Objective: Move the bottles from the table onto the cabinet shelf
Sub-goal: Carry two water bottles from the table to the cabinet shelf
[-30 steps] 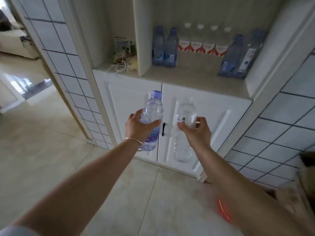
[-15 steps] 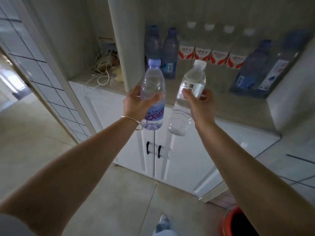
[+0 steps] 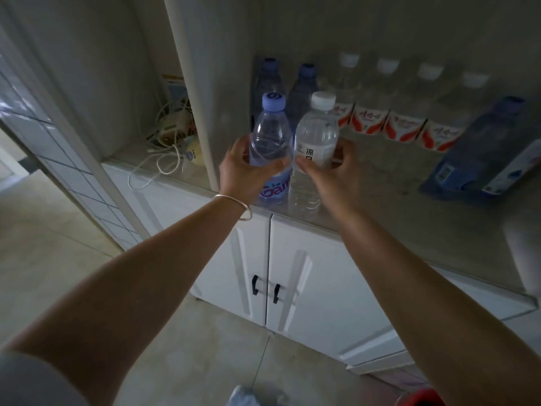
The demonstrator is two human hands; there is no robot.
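Note:
My left hand [image 3: 244,171] grips a clear bottle with a lilac cap [image 3: 272,133]. My right hand [image 3: 333,171] grips a clear bottle with a white cap [image 3: 317,130]. Both bottles stand upright and side by side, their bases at the front edge of the cabinet shelf [image 3: 380,206]. Behind them two blue-tinted bottles [image 3: 301,92] stand against the back wall. A row of several white-capped bottles with red labels [image 3: 404,124] runs to the right. Two larger blue bottles [image 3: 480,153] are at the far right of the shelf.
A vertical divider [image 3: 199,92] bounds the shelf on the left; beyond it lies a tangle of white cables [image 3: 167,142]. White double doors with black handles [image 3: 265,288] sit below. A red object [image 3: 421,398] is on the floor at lower right.
Both hands have moved forward and down with their bottles, from mid-air in front of the doors to the shelf's front edge. The view has closed in on the cabinet.

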